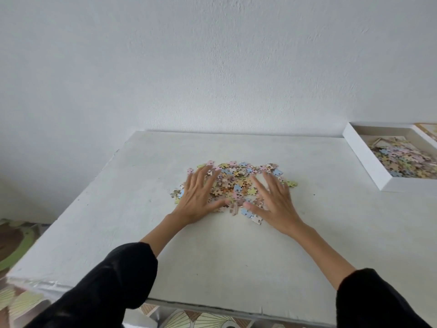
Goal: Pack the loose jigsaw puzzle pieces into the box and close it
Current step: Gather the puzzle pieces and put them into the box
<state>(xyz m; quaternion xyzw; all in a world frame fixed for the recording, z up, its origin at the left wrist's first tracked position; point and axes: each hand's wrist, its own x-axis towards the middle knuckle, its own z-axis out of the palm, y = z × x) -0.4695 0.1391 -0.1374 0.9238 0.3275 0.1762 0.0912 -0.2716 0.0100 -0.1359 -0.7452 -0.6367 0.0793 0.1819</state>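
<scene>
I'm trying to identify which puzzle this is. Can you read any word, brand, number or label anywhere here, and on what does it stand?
No text can be read anywhere.
white box: its walls show no print.
loose puzzle pieces on the table: pastel colours only, no lettering visible.
patterned panel beyond the box: mostly cut off, nothing legible.

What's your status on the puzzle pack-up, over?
Left hand and right hand both open, spread flat on the loose pieces. Box at far right, partly filled, no lid on. Nothing in the way between them.
</scene>
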